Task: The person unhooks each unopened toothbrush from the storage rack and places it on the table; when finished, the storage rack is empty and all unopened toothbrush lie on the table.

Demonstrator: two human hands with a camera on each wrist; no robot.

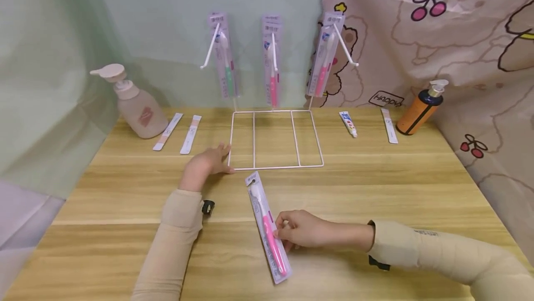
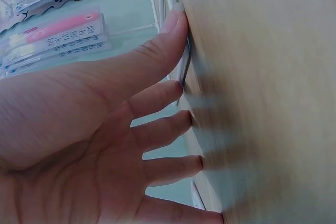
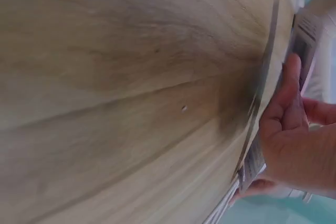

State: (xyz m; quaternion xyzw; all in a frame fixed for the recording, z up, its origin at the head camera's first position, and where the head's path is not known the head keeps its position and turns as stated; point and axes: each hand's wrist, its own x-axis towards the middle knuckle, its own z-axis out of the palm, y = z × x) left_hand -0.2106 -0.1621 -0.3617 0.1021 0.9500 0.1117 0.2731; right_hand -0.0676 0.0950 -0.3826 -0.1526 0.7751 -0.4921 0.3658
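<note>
A packaged pink toothbrush [image 1: 267,227] lies on the wooden table [image 1: 375,189] close to me. My right hand [image 1: 301,234] pinches its right edge near the handle; the right wrist view shows the thumb [image 3: 283,95] over the package [image 3: 303,45] and the other fingers beneath. My left hand [image 1: 207,162] lies flat on the table with straight fingers [image 2: 176,22] that touch the front left corner of a white wire rack [image 1: 276,167]. Three packaged toothbrushes [image 1: 272,60] hang from the rack's hooks at the back.
A beige pump bottle [image 1: 134,102] stands at the back left beside two sachets [image 1: 179,133]. At the back right lie a small tube [image 1: 347,124] and a white strip [image 1: 389,125], next to an orange pump bottle [image 1: 419,108]. Curtains close off the back and sides.
</note>
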